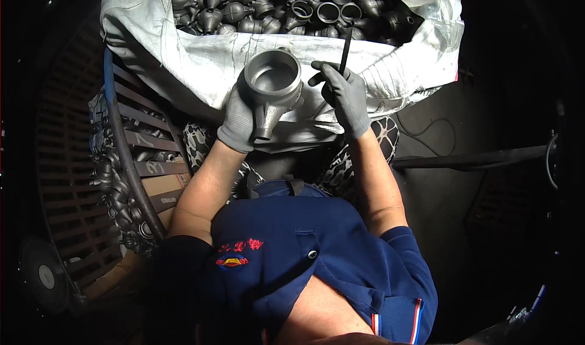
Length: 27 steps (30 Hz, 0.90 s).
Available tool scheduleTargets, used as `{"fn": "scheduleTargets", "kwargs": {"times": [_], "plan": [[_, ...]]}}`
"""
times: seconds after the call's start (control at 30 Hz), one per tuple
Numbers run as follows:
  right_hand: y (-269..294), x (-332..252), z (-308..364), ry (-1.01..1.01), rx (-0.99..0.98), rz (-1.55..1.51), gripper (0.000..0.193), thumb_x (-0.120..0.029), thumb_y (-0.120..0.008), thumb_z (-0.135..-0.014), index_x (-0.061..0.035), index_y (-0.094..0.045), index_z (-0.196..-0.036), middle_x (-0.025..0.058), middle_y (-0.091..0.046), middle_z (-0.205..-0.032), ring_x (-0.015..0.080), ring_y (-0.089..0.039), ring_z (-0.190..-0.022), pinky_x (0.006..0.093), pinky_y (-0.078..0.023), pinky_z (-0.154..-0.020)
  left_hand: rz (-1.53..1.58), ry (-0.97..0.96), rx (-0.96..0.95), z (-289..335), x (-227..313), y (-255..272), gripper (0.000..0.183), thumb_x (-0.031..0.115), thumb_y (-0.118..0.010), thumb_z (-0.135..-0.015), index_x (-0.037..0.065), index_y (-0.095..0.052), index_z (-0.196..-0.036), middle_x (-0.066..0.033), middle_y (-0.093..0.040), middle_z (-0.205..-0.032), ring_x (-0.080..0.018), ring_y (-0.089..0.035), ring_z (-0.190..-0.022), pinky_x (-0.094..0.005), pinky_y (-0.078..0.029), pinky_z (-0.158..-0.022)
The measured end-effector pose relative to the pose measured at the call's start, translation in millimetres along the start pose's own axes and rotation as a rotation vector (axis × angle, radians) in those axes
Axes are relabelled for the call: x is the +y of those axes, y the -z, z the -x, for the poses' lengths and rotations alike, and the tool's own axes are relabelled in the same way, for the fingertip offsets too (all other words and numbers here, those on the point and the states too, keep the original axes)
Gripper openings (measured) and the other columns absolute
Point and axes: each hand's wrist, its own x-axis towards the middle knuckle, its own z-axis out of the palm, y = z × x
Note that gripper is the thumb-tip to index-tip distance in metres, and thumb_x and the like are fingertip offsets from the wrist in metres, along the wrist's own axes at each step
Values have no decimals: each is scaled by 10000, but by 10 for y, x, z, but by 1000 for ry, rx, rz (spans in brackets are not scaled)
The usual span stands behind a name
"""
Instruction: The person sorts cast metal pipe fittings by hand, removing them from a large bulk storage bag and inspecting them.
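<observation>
Gripped casting in left hand, thin rod pinched in right hand, frame centre; bore inspection judged underway, rod insertion due.

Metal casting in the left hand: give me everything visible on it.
The metal casting is dull grey, looks like cast metal, with a round cup-shaped body, a thick rim, an open mouth facing the camera, and a tapered neck pointing down toward the person. The gloved left hand grips its left side and underside, holding it over the edge of the white sack. The right hand, holding a thin dark rod, is beside it, not touching. No damage discernible.
</observation>
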Motion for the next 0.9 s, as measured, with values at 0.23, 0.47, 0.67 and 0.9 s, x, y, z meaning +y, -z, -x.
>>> {"fn": "scheduleTargets", "kwargs": {"times": [0.23, 0.47, 0.67, 0.9], "plan": [[-383, 123, 626, -151, -337, -96, 490, -191, -577, -914, 37, -432, -1323, 54, -666, -866, 3, -373, -522, 165, -296, -473, 140, -163, -293, -126, 213, 95, 441, 350, -349, -983, 21, -502, -1234, -163, -565, -1209, -318, -576, -1071, -520, -473, -927], [-383, -42, 595, -132, -211, -238, 475, -165, -602, -898, 11, -465, -1317, 1, -637, -837, -10, -383, -541, 151, -294, -469, 119, -246, 98, -178, 306, 106, 331, 261, -442, -972, 60, -517, -1224, -127, -573, -1207, -253, -537, -1140, -450, -426, -997], [-291, 70, 517, -91, -102, -200, 415, -154, -604, -896, 8, -515, -1267, 25, -632, -820, -12, -367, -515, 154, -271, -448, -322, -341, -5, -59, 311, 144, 311, 192, -488, -953, 71, -492, -1240, -97, -544, -1227, -225, -521, -1146, -404, -405, -1014], [-187, 166, 488, -101, -42, -200, 351, -163, -568, -911, 0, -558, -1222, 23, -612, -778, -1, -369, -502, 158, -278, -444, -462, -459, 119, 21, 294, -119, 290, 47, -544, -890, 2, -510, -1174, -48, -581, -1041, -128, -548, -985, -273, -424, -931]]}}
